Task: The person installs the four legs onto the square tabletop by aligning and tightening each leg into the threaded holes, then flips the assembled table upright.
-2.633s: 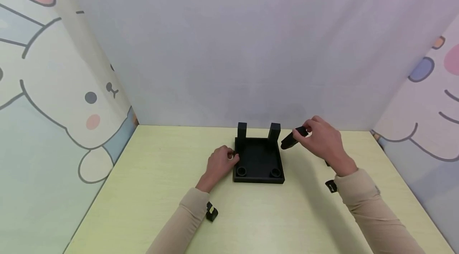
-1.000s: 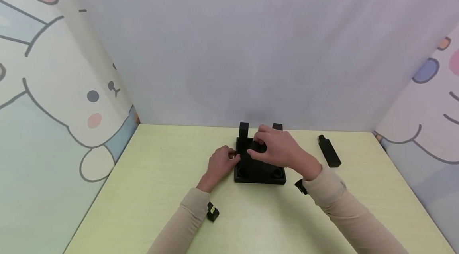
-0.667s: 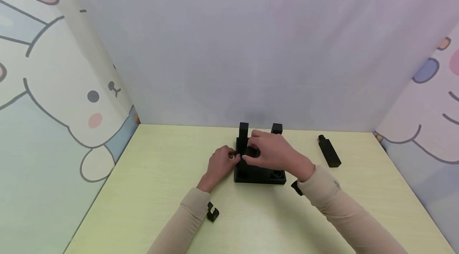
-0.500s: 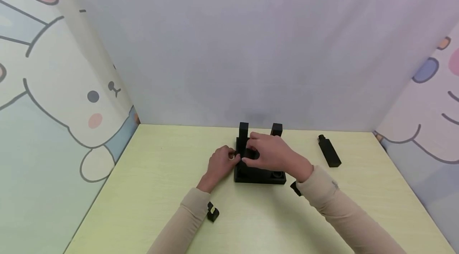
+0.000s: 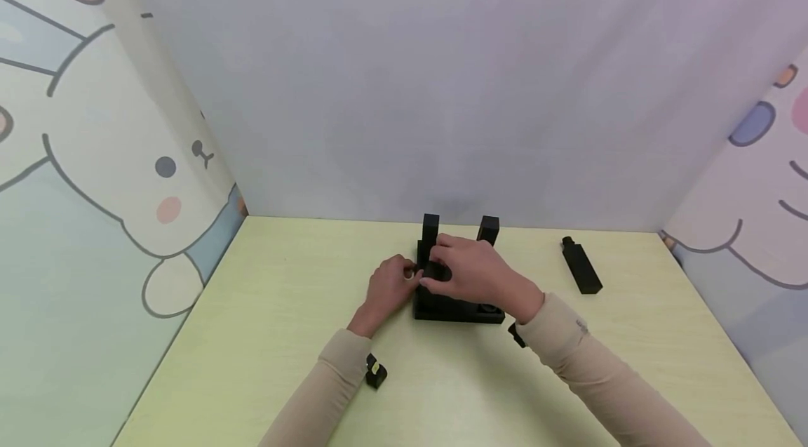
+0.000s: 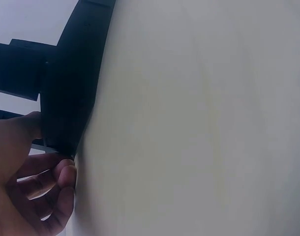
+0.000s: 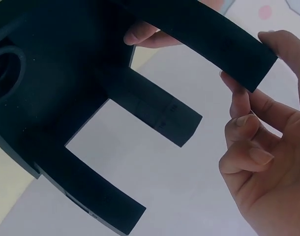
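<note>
A black square base (image 5: 459, 312) with raised edges, like an upturned toy tabletop, lies on the table. Two black legs (image 5: 431, 228) stand up from its back corners. My left hand (image 5: 386, 287) grips the base's left edge; in the left wrist view thumb and fingers pinch the black edge (image 6: 71, 98). My right hand (image 5: 478, 271) is over the front left of the base. Between its thumb and fingers is the top end of a third leg (image 7: 224, 44), upright at that corner. Its lower end is hidden. A round socket (image 7: 6, 73) shows in the right wrist view.
A loose black leg (image 5: 581, 267) with a narrow peg end lies to the right of the base. A pale curtain (image 5: 404, 82) hangs behind the table (image 5: 284, 335). Walls with cartoon prints (image 5: 113, 187) flank it.
My right hand has carried the leg from the right of the base, left and down to the front left corner. During the last half second it shifts only slightly left. My left hand keeps its place.
</note>
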`<action>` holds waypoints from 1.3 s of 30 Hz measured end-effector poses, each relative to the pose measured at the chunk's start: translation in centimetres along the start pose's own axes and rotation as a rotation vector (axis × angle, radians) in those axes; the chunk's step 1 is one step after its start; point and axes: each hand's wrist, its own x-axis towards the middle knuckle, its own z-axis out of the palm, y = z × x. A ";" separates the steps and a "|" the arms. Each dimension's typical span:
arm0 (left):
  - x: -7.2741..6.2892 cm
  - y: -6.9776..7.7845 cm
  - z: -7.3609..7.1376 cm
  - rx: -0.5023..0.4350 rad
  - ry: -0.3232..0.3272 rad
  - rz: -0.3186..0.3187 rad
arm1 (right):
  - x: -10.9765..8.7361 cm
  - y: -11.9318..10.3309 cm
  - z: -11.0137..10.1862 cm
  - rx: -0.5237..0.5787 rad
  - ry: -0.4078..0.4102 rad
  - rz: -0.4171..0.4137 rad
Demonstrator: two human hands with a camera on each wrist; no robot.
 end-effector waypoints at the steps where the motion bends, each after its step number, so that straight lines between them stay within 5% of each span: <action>1: 0.0 0.0 0.0 0.001 0.002 0.001 | -0.1 0.0 -0.1 -0.002 -0.006 0.005; 15: 0.1 -0.1 0.1 0.016 0.008 0.000 | -0.7 0.6 -1.6 0.097 -0.094 -0.048; 26: 0.2 -0.2 0.3 -0.011 0.004 0.013 | -0.7 0.6 -0.9 0.043 -0.038 -0.023; 39: 0.5 -0.3 0.4 -0.031 -0.009 0.010 | -1.0 0.8 -2.2 0.099 -0.155 -0.096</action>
